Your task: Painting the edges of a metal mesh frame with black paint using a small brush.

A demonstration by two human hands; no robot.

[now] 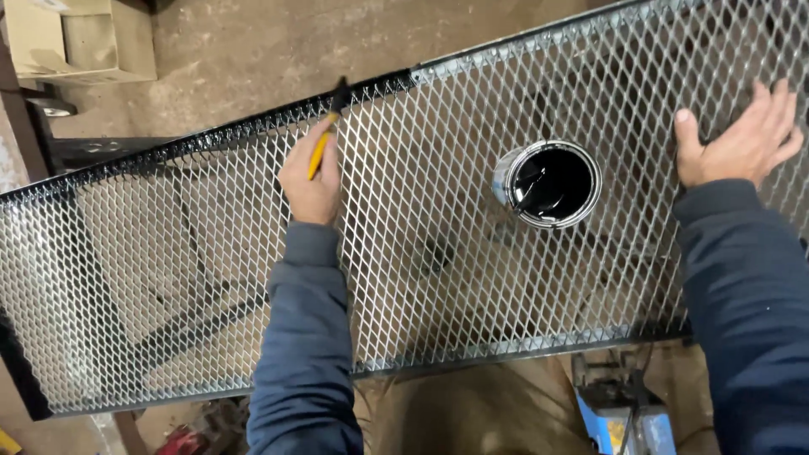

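A large panel of silver expanded metal mesh lies flat in a metal frame. Its far frame edge is glossy black on the left part and bare metal to the right. My left hand grips a yellow-handled paintbrush, whose dark bristles touch the far frame edge. My right hand rests flat, fingers spread, on the mesh at the right. Between the two hands an open paint can of black paint stands on the mesh.
A cardboard box sits on the concrete floor at the top left. Dark metal bars show through the mesh at the left. Below the panel's near edge are a blue machine and some red items.
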